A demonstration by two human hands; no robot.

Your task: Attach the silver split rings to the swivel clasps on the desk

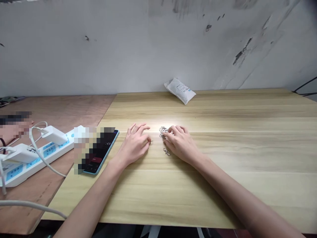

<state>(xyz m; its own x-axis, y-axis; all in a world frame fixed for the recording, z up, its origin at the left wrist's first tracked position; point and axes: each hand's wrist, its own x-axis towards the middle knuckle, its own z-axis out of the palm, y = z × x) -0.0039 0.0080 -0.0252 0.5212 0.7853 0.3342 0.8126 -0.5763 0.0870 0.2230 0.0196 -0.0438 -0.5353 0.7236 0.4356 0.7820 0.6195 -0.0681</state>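
Both my hands rest palm down on the light wooden table [223, 158]. My left hand [135, 143] lies with fingers spread; a tiny metal piece [151, 141] sits at its fingertips. My right hand [180, 142] has its fingers curled onto a small heap of silver metal clasps [162, 131]. One single clasp [166, 151] lies loose just below that hand's thumb. I cannot tell whether the right fingers pinch a clasp.
A smartphone [100, 153] with a lit screen lies left of my left hand. A white power strip [37, 155] with chargers and cables sits on the darker table at left. A white plastic packet [180, 90] lies by the wall.
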